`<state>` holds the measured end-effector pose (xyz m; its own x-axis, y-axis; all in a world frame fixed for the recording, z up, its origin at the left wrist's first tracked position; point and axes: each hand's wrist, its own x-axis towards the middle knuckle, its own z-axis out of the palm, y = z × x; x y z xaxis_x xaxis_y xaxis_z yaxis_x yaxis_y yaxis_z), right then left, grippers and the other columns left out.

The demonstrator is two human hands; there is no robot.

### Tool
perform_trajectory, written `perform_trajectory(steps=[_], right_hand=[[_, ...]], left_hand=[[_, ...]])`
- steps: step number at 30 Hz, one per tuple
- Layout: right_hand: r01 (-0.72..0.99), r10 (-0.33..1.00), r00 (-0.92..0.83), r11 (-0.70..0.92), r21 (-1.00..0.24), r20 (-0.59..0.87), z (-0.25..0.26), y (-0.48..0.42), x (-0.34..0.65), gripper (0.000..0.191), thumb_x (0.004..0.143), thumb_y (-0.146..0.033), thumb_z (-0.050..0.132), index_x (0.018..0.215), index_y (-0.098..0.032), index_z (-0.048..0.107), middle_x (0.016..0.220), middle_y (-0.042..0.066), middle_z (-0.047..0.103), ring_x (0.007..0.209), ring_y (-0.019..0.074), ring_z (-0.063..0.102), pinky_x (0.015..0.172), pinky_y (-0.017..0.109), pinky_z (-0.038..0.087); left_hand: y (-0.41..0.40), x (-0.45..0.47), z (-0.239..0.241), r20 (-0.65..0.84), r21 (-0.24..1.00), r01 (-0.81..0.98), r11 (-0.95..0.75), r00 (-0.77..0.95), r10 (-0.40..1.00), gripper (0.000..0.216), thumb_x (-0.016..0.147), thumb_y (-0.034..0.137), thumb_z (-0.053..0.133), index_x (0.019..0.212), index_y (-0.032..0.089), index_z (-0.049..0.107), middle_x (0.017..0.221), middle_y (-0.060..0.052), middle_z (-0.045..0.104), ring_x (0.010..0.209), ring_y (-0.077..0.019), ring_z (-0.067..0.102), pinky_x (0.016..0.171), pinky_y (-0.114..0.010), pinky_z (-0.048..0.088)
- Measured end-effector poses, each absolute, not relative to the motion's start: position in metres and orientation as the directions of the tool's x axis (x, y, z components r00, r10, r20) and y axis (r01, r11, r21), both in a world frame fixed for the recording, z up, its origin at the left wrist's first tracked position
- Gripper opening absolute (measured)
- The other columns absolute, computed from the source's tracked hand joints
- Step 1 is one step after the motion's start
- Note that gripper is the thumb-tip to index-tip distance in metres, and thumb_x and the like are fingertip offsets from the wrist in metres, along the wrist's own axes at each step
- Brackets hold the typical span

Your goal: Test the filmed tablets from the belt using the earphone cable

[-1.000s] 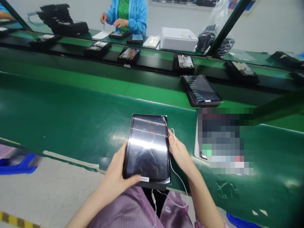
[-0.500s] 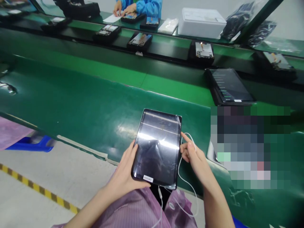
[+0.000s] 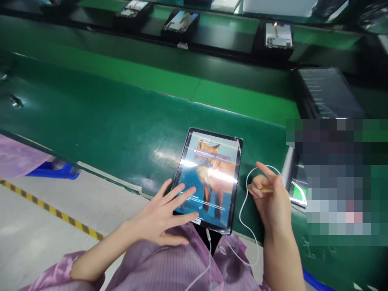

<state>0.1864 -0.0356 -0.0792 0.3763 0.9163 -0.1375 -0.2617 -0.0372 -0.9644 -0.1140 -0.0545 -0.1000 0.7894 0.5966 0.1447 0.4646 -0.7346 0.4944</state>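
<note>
A black tablet (image 3: 212, 178) lies on the green bench edge in front of me, its screen lit with a lock picture and a clock. My left hand (image 3: 165, 216) is open, fingers spread flat over the tablet's lower left corner. My right hand (image 3: 268, 194) hovers just right of the tablet, index finger out and the other fingers curled, with the white cable (image 3: 245, 202) looping past it. The cable runs down to the tablet's bottom edge and over my purple-clad lap.
A second dark tablet (image 3: 329, 93) lies at the far right. Across the green conveyor (image 3: 121, 76), black trays with opened devices (image 3: 180, 20) stand in a row. A blurred-out patch covers the right side. Grey floor with yellow-black tape (image 3: 45, 206) lies at the left.
The tablet's screen has lit up. My left hand let go of its edge and spread flat over the screen corner. My right hand drew away to the right. The view tilted down.
</note>
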Motion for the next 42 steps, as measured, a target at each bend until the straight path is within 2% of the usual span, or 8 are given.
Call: perform_trajectory(steps=[4,8,15,23,29,35,39,42], right_hand=[[-0.311,0.921,0.366,-0.013,-0.95,-0.132,-0.084,-0.036,0.19,0.049,0.074,-0.066,0.075,0.098,-0.023,0.074,0.053,-0.006,0.043,0.041,0.006,0.027,0.044,0.022,0.025],[-0.328,0.92,0.37,-0.002,-0.945,-0.131,-0.086,-0.037,0.192,0.046,0.074,-0.065,0.075,0.095,-0.024,0.075,0.052,-0.006,0.043,0.04,0.0055,0.028,0.044,0.021,0.027],[-0.291,0.923,0.366,-0.003,-0.957,-0.114,-0.083,-0.037,0.19,0.041,0.074,-0.062,0.077,0.091,-0.024,0.075,0.052,-0.006,0.043,0.041,0.0061,0.031,0.045,0.021,0.03],[-0.367,0.945,0.293,-0.026,-0.93,-0.142,-0.081,-0.036,0.196,0.034,0.069,-0.056,0.083,0.083,-0.026,0.076,0.051,-0.007,0.035,0.039,0.0042,0.026,0.042,0.018,0.027],[-0.508,0.942,0.224,-0.105,-0.855,-0.249,-0.08,-0.04,0.198,0.03,0.059,-0.039,0.09,0.083,-0.031,0.074,0.066,-0.003,0.054,0.047,0.005,0.034,0.046,0.017,0.036],[-0.54,0.92,0.199,-0.186,-0.821,-0.339,-0.081,-0.04,0.195,0.034,0.054,-0.04,0.091,0.08,-0.027,0.075,0.076,0.002,0.06,0.056,0.008,0.045,0.05,0.02,0.043],[-0.516,0.93,0.218,-0.148,-0.844,-0.296,-0.08,-0.038,0.193,0.032,0.055,-0.04,0.092,0.076,-0.024,0.074,0.071,0.001,0.057,0.056,0.0076,0.047,0.05,0.018,0.043],[-0.459,0.94,0.233,-0.118,-0.881,-0.248,-0.082,-0.038,0.192,0.033,0.061,-0.042,0.091,0.084,-0.026,0.074,0.065,-0.002,0.053,0.049,0.0059,0.041,0.046,0.017,0.038]], left_hand=[[-0.044,-0.106,-0.103,0.308,0.346,0.525,-0.778,0.719,0.623,0.074,0.089,0.058,0.059,0.153,0.035,0.03,0.164,-0.012,0.015,0.147,-0.0413,0.025,0.114,-0.071,0.012],[-0.037,-0.099,-0.099,0.34,0.397,0.612,-0.684,0.594,0.729,0.073,0.097,0.053,0.048,0.157,0.03,0.014,0.166,-0.01,-0.003,0.149,-0.0455,0.011,0.114,-0.072,0.011],[-0.038,-0.104,-0.099,0.366,0.494,0.606,-0.624,0.506,0.781,0.055,0.105,0.046,0.026,0.157,0.032,0.017,0.167,-0.006,0.002,0.152,-0.036,0.006,0.118,-0.067,0.01],[-0.028,-0.11,-0.102,0.41,0.55,0.61,-0.57,0.398,0.821,0.047,0.106,0.039,0.028,0.152,0.032,0.031,0.165,-0.006,0.015,0.152,-0.0317,0.011,0.119,-0.066,0.01],[-0.019,-0.107,-0.105,0.399,0.543,0.636,-0.548,0.379,0.835,0.047,0.106,0.038,0.028,0.153,0.031,0.029,0.165,-0.008,0.018,0.152,-0.0329,0.008,0.117,-0.068,0.013],[-0.016,-0.103,-0.104,0.317,0.54,0.642,-0.544,0.444,0.838,0.053,0.105,0.04,0.03,0.156,0.034,0.018,0.166,-0.008,0.005,0.152,-0.0371,0.004,0.115,-0.07,0.012],[-0.016,-0.101,-0.103,0.276,0.545,0.645,-0.535,0.465,0.841,0.053,0.106,0.04,0.028,0.157,0.037,0.013,0.167,-0.006,-0.001,0.151,-0.0383,0.002,0.114,-0.072,0.012],[-0.013,-0.098,-0.103,0.259,0.545,0.656,-0.522,0.46,0.849,0.054,0.105,0.042,0.028,0.157,0.037,0.012,0.166,-0.008,-0.003,0.151,-0.0395,0.001,0.113,-0.074,0.012]])
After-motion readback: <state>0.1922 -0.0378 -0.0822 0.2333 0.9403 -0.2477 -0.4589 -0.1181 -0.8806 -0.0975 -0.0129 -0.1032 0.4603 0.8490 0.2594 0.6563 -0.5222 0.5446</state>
